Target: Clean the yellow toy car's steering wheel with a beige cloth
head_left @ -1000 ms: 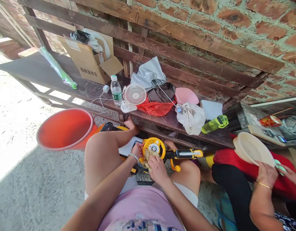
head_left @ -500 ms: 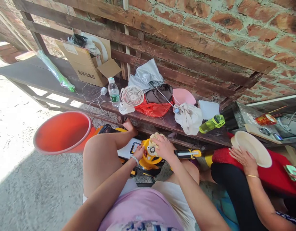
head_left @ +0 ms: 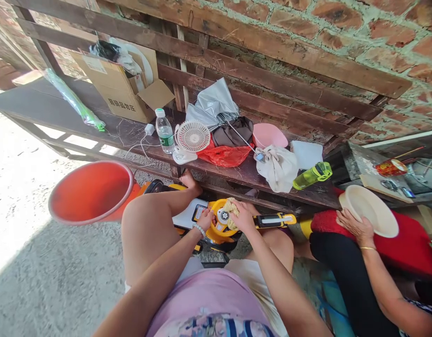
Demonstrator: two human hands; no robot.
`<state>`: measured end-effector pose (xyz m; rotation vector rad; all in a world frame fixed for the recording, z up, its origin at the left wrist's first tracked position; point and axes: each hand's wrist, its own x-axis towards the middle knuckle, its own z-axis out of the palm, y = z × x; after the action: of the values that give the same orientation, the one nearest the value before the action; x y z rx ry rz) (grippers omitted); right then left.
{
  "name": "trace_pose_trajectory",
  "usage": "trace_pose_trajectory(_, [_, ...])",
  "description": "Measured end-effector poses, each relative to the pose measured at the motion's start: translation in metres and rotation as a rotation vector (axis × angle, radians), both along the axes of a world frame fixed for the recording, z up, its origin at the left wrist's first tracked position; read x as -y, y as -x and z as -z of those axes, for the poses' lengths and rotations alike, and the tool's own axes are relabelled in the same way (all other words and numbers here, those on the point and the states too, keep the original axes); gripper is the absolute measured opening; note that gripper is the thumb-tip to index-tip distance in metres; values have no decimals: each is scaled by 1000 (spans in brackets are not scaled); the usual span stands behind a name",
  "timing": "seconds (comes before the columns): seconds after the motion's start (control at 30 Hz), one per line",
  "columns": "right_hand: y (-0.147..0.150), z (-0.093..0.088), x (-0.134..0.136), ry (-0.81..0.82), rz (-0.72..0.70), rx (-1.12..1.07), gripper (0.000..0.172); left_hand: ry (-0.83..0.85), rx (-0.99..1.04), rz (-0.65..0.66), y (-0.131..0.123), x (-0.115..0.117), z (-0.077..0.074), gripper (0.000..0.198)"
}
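Between my knees is a yellow, white and black ride-on toy vehicle (head_left: pixel 183 214) with a yellow steering wheel (head_left: pixel 216 205). My left hand (head_left: pixel 204 220), with a beaded bracelet at the wrist, is closed round the wheel's left rim. In my right hand (head_left: pixel 243 216) is a pale yellow cloth (head_left: pixel 231 206), bunched up and pressed against the wheel's right side, beside the round hub. Part of the cloth is hidden under my fingers. A yellow and black arm of the toy (head_left: pixel 275 220) sticks out to the right.
On the wooden bench (head_left: pixel 237 177) ahead are a bottle (head_left: pixel 164 133), a small fan (head_left: pixel 193 137), a cardboard box (head_left: pixel 112 89) and a green bottle (head_left: pixel 311 177). A red bucket (head_left: pixel 91 192) stands left. At right another person's hand (head_left: pixel 356 227) holds a cream basin (head_left: pixel 370 210).
My right hand and the cloth have shifted from the wheel's upper part to its right side. My left hand keeps its grip. The other person's basin has barely moved.
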<state>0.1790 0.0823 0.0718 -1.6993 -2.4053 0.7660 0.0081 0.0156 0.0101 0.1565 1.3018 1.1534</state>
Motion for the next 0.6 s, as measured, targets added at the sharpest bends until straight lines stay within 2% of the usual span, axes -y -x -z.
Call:
trace_pose_trajectory(0.1, [-13,3,33,24,130,75,54,-10,-14,-20,-1,1,2,26])
trace_pose_trajectory(0.2, [-15,-5,64,114,163,161,52,-22,-21,-31,-1,3,3,25])
trace_pose_trajectory(0.37, [3,-26,97,188,24,334,60,-20,-31,-52,-2,3,3,28])
trace_pose_trajectory(0.6, [33,-43,111,188,-155,363,51,-8,-1,-71,-2,4,0,34])
